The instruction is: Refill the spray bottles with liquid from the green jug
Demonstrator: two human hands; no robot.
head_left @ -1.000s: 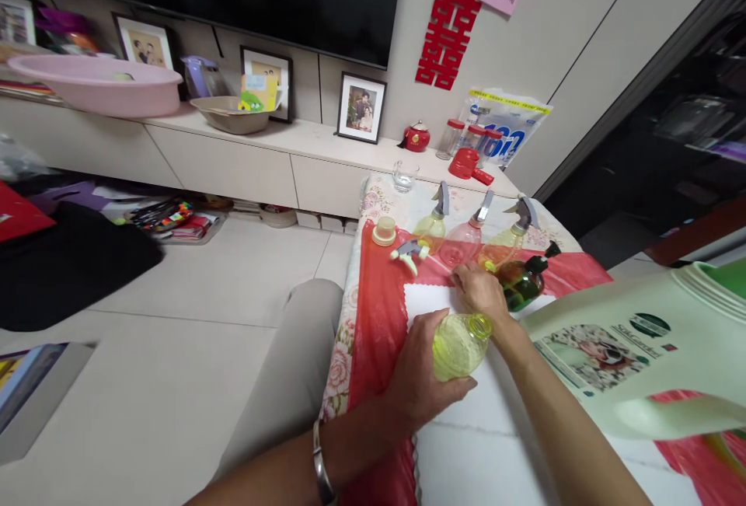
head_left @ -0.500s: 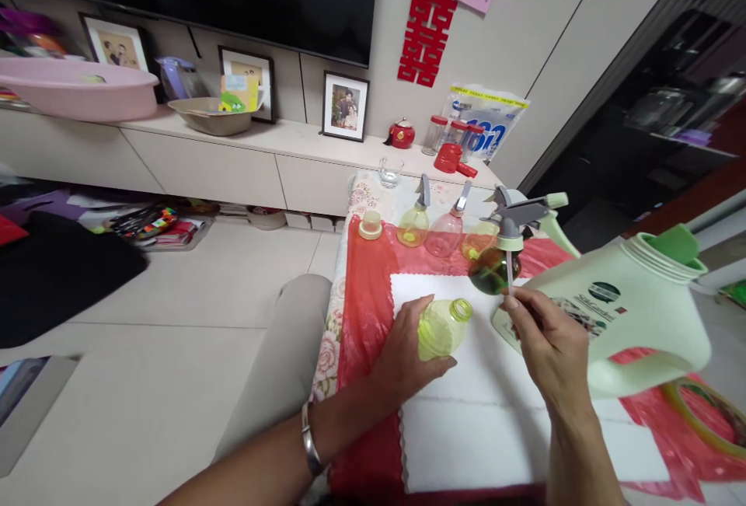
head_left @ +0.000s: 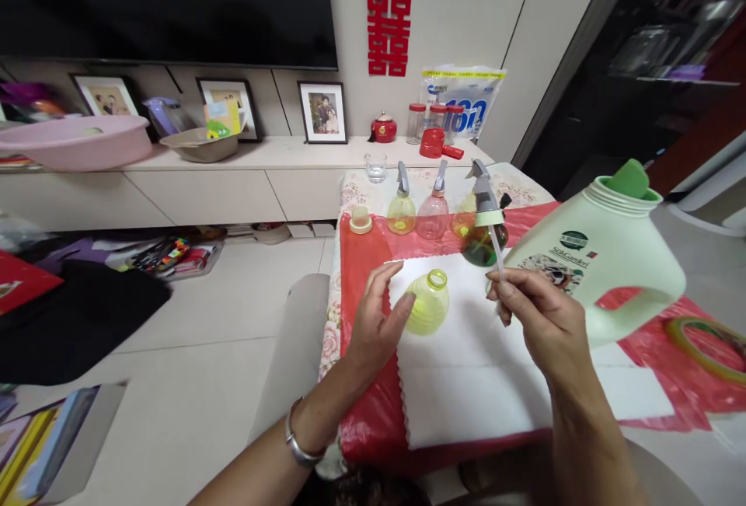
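Note:
A yellow see-through spray bottle [head_left: 430, 310] without its top stands on the white mat [head_left: 460, 389]. My left hand [head_left: 376, 323] is beside it with fingers apart, the thumb near or against the bottle's side; contact is hard to tell. My right hand [head_left: 539, 312] pinches the thin tube of a grey spray head [head_left: 485, 199] with a pale green collar, held upright above the mat. Behind the spray head is a dark amber-green spray bottle [head_left: 475, 246], partly hidden. Close to my right hand stands a large pale green jug [head_left: 629, 249] with a green scoop in its mouth.
Several spray bottles, among them a pink one [head_left: 433, 214], line the table's far side near a pale cap [head_left: 360, 218] and a glass cup [head_left: 376, 168]. Red plastic sheeting [head_left: 367, 382] covers the table. Tape [head_left: 681, 335] lies right. A TV cabinet [head_left: 221, 191] stands behind.
My left hand has loosened from around the yellow bottle, which now stands upright on the mat. My right hand has turned the spray head; the whole view has shifted.

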